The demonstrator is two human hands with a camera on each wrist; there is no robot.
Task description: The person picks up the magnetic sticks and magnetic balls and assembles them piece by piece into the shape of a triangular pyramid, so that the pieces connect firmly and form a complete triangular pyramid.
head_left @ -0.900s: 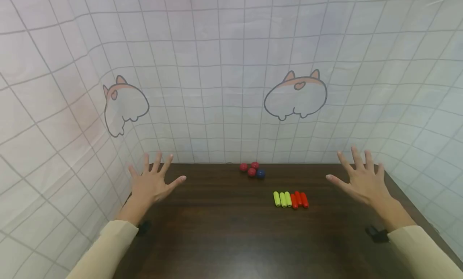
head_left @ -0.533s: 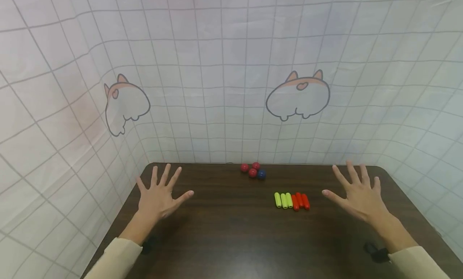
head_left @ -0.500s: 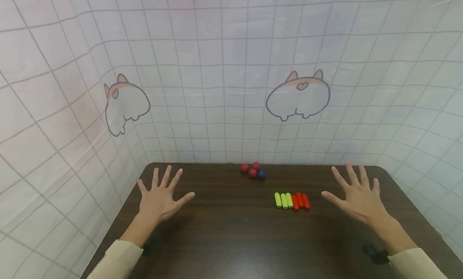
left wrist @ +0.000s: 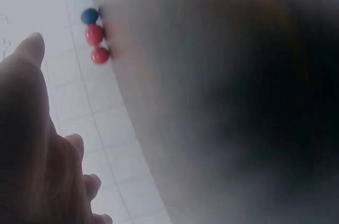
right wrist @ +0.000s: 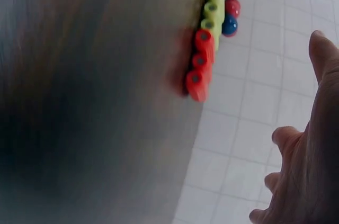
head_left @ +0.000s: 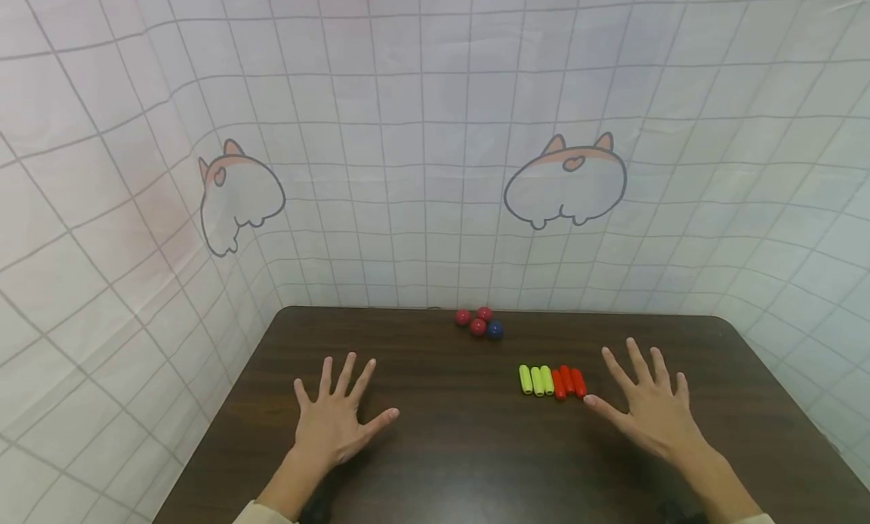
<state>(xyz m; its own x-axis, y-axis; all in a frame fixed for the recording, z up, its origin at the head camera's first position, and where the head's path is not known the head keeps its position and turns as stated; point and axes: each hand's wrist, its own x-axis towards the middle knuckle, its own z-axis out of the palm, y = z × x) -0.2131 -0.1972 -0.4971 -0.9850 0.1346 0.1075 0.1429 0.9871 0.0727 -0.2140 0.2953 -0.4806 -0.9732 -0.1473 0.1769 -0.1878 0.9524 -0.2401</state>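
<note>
My left hand (head_left: 333, 426) is spread over the left part of the dark wooden table with nothing in it. Over the right part is my right hand (head_left: 652, 418), fingers straight and apart, also holding nothing. Its thumb tip is close to three short red tubes (head_left: 568, 383), lying side by side. Three yellow-green tubes (head_left: 537, 380) continue that row to the left; the right wrist view shows a dark hole in each tube's near end. Behind them, three shiny red balls (head_left: 478, 327) and one blue ball (head_left: 495, 331) sit grouped near the far edge.
The table (head_left: 421, 448) has rounded far corners. A pale grid-patterned cloth (head_left: 408, 169) with two printed corgi drawings hangs behind it and along both sides. Dark devices at the wrists show partly at the lower edge of the head view.
Both hands have drawn back toward the body and inward over the table, still spread. The balls and tubes keep their places; the head view has shifted slightly.
</note>
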